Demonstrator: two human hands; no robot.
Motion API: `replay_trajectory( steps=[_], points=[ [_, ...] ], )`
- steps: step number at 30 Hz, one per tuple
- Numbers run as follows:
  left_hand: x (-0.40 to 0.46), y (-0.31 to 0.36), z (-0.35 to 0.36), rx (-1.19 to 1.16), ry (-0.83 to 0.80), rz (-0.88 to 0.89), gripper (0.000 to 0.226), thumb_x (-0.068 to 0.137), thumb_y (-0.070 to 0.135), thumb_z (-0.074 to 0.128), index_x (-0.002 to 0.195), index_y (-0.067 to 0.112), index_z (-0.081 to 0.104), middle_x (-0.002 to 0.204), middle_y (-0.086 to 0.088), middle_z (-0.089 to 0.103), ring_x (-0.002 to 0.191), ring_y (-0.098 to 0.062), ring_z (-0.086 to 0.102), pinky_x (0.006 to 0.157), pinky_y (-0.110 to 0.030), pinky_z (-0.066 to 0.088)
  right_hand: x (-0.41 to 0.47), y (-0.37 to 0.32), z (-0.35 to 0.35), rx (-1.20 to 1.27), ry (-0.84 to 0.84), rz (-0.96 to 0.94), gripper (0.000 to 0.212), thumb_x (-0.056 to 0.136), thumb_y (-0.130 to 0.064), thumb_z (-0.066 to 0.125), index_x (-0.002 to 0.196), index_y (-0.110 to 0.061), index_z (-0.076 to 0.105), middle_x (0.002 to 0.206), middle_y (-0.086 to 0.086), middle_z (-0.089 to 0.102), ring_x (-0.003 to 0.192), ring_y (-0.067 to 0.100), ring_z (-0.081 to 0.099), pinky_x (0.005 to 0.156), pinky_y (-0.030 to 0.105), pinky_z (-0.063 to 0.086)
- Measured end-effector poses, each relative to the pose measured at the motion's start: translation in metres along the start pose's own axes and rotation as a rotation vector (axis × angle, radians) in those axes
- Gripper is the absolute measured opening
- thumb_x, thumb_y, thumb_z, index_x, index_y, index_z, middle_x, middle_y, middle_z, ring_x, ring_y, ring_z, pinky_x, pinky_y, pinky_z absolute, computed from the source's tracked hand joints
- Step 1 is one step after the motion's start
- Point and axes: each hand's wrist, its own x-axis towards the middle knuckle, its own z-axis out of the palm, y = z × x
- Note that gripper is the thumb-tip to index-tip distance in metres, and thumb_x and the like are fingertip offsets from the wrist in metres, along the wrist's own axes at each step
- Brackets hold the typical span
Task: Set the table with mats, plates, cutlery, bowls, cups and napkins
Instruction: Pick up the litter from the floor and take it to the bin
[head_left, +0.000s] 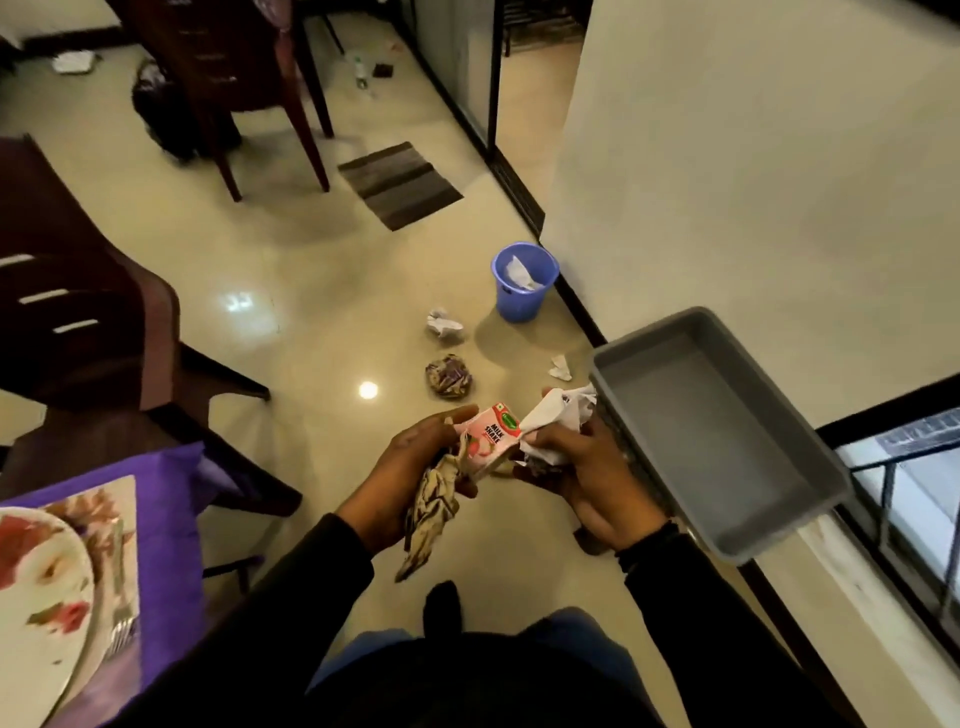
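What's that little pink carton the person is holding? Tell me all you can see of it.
The pink carton is a small drink pack, seemingly of coated card, printed "MILK SHAKE" in red with a green logo near its top. It looks crumpled and lies tilted between both hands above the floor. The left hand grips its lower end together with a brown-and-cream crumpled wrapper; the right hand holds white crumpled paper against its upper end.
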Motion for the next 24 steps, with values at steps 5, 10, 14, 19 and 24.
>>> replay_trajectory(
  steps=[5, 10, 14, 19, 24],
  points=[
    [0.040, 0.030, -0.007, 0.072, -0.057, -0.013, 0.036, 0.101, 0.028, 0.044, 0.130, 0.030, 0.066, 0.114, -0.013, 0.073, 0.075, -0.027, 0.065, 0.053, -0.028, 0.044, 0.043, -0.019, 0.003, 0.030, 0.037, -0.001, 0.061, 0.066, -0.006, 0.073, 0.122, -0.022, 0.056, 0.115, 0.020, 0.068, 0.108, 0.040, 0.067, 0.089, 0.062, 0.054],
    [0.084, 0.073, -0.009, 0.087, -0.001, -0.004, 0.036, 0.101, 0.018, 0.043, 0.125, 0.026, 0.069, 0.108, -0.016, 0.073, 0.077, -0.031, 0.068, 0.048, -0.028, 0.046, 0.096, -0.054, 0.005, 0.053, -0.011, 0.020, 0.052, 0.073, -0.001, 0.071, 0.118, -0.021, 0.057, 0.102, 0.013, 0.072, 0.101, 0.038, 0.070, 0.083, 0.052, 0.057],
    [0.114, 0.112, -0.019, 0.084, 0.025, 0.018, 0.033, 0.101, 0.016, 0.046, 0.124, 0.016, 0.070, 0.108, -0.020, 0.073, 0.076, -0.032, 0.068, 0.045, -0.025, 0.048, 0.143, -0.083, 0.025, 0.038, -0.070, 0.027, 0.035, 0.084, 0.005, 0.063, 0.108, -0.020, 0.060, 0.089, 0.007, 0.071, 0.094, 0.032, 0.070, 0.088, 0.054, 0.056],
    [0.163, 0.147, -0.047, 0.044, 0.070, 0.050, 0.032, 0.098, 0.023, 0.051, 0.123, 0.016, 0.071, 0.117, -0.020, 0.069, 0.074, -0.032, 0.066, 0.044, -0.025, 0.048, 0.204, -0.111, 0.055, -0.021, -0.104, 0.058, 0.030, 0.089, 0.006, 0.056, 0.106, -0.019, 0.061, 0.088, 0.008, 0.074, 0.094, 0.034, 0.072, 0.094, 0.058, 0.053],
    [0.231, 0.183, -0.092, 0.007, 0.021, -0.004, 0.046, 0.082, 0.035, 0.057, 0.122, 0.018, 0.072, 0.108, -0.021, 0.072, 0.073, -0.030, 0.065, 0.050, -0.027, 0.044, 0.275, -0.129, 0.089, -0.041, -0.038, 0.081, 0.032, 0.088, 0.007, 0.055, 0.107, -0.019, 0.059, 0.089, 0.009, 0.072, 0.097, 0.037, 0.070, 0.090, 0.057, 0.055]
  ],
)
